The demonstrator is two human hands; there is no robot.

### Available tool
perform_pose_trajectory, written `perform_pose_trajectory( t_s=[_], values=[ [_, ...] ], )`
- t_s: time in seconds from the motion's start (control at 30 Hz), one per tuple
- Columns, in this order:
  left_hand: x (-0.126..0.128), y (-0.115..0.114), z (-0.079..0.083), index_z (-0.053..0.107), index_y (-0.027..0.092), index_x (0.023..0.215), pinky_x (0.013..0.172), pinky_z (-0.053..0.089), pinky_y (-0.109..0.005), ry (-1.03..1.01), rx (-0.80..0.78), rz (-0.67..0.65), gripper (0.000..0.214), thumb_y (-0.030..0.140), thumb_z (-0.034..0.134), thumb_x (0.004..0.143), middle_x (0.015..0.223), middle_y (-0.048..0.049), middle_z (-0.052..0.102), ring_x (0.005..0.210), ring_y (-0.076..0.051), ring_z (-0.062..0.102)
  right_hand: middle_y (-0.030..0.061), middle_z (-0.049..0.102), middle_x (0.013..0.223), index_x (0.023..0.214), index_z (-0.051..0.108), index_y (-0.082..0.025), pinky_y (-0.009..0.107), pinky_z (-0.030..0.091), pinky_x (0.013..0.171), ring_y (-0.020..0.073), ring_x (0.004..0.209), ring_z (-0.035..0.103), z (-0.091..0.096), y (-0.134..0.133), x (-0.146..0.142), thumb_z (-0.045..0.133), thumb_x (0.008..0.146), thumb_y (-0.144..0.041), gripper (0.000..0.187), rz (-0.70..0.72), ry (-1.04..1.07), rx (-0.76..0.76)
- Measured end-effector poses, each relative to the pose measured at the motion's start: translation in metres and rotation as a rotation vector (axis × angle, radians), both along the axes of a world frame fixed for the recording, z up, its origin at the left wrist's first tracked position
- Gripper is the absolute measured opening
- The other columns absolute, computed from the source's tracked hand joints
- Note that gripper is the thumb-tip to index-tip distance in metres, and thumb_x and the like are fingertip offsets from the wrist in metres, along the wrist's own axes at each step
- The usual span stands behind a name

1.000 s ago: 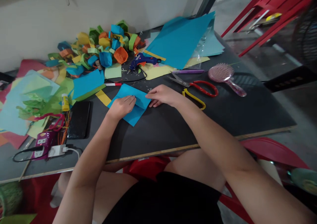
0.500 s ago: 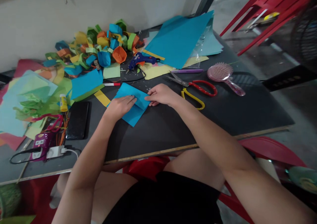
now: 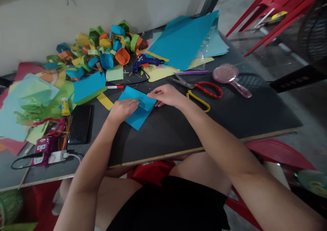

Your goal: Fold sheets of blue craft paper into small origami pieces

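Observation:
A square of blue paper (image 3: 138,119) lies at an angle on the dark table, its far part folded over toward me. My left hand (image 3: 124,109) is closed at the paper's left side, its fingers gripping the folded flap. At the right corner, my right hand (image 3: 166,95) pinches the paper between thumb and fingers. Just right of that hand are scissors with red handles (image 3: 208,89) and a yellow handle (image 3: 198,101). A yellow paper strip (image 3: 105,101) lies beyond my left hand, near a red and white pen (image 3: 114,87).
Folded paper pieces (image 3: 102,52) are heaped by the wall, beside a blue glue gun (image 3: 145,61). Large blue sheets (image 3: 182,40) lie at the back right, a pink hairbrush (image 3: 227,73) at right. A phone (image 3: 80,125), glue stick (image 3: 65,106) and power strip (image 3: 43,149) occupy the left.
My right thumb and fingers have shifted slightly left and up along the paper's right corner. My left hand stays nearly in place on the fold.

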State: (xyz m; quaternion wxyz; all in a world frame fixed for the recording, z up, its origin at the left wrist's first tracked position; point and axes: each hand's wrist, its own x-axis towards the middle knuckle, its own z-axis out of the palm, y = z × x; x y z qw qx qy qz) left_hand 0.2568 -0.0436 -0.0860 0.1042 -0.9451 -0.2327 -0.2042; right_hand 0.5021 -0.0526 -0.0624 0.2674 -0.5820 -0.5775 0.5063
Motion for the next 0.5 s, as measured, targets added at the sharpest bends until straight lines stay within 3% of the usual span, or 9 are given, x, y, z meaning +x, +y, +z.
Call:
perform_pose_trajectory(
  t_s=[0.1, 0.17, 0.27, 0.37, 0.5],
  values=[
    [-0.002, 0.000, 0.000, 0.068, 0.016, 0.108, 0.078, 0.059, -0.029, -0.056, 0.014, 0.028, 0.025, 0.025, 0.047, 0.096, 0.104, -0.0082, 0.075, 0.096, -0.018, 0.071, 0.0103, 0.074, 0.090, 0.101, 0.072, -0.017, 0.032, 0.059, 0.071, 0.0206, 0.078, 0.071, 0.008, -0.001, 0.011, 0.069, 0.079, -0.043, 0.034, -0.085, -0.103, 0.292],
    [-0.002, 0.001, 0.000, 0.068, 0.016, 0.109, 0.078, 0.060, -0.030, -0.069, 0.030, 0.029, 0.026, 0.025, 0.047, 0.096, 0.106, -0.0094, 0.074, 0.096, -0.019, 0.072, 0.0086, 0.074, 0.098, 0.105, 0.072, -0.018, 0.031, 0.057, 0.079, 0.0204, 0.088, 0.069, 0.012, -0.001, 0.016, 0.067, 0.080, -0.035, 0.030, -0.057, -0.123, 0.422],
    [0.002, 0.001, 0.000, 0.070, 0.016, 0.100, 0.073, 0.060, -0.028, -0.067, 0.050, 0.003, 0.024, 0.025, 0.049, 0.095, 0.101, -0.0086, 0.076, 0.091, -0.018, 0.073, 0.0065, 0.072, 0.109, 0.106, 0.072, -0.021, 0.028, 0.055, 0.076, 0.0205, 0.096, 0.067, 0.011, 0.000, 0.018, 0.063, 0.077, -0.021, 0.030, 0.186, -0.117, 0.444],
    [0.010, 0.000, 0.000, 0.071, 0.017, 0.092, 0.071, 0.059, -0.026, -0.045, 0.048, -0.006, 0.023, 0.026, 0.050, 0.094, 0.093, -0.0068, 0.077, 0.085, -0.017, 0.073, 0.0059, 0.067, 0.123, 0.107, 0.072, -0.023, 0.029, 0.052, 0.077, 0.0228, 0.103, 0.065, 0.008, 0.002, 0.017, 0.061, 0.067, -0.007, 0.045, 0.420, -0.247, 0.462],
    [0.014, -0.002, 0.000, 0.072, 0.017, 0.091, 0.071, 0.059, -0.025, -0.017, 0.072, -0.002, 0.024, 0.024, 0.049, 0.095, 0.093, -0.0062, 0.077, 0.085, -0.016, 0.073, 0.0065, 0.063, 0.130, 0.115, 0.070, -0.024, 0.035, 0.050, 0.092, 0.0263, 0.114, 0.061, 0.005, 0.004, 0.017, 0.063, 0.067, -0.009, 0.051, 0.490, -0.341, 0.515]
  ],
)
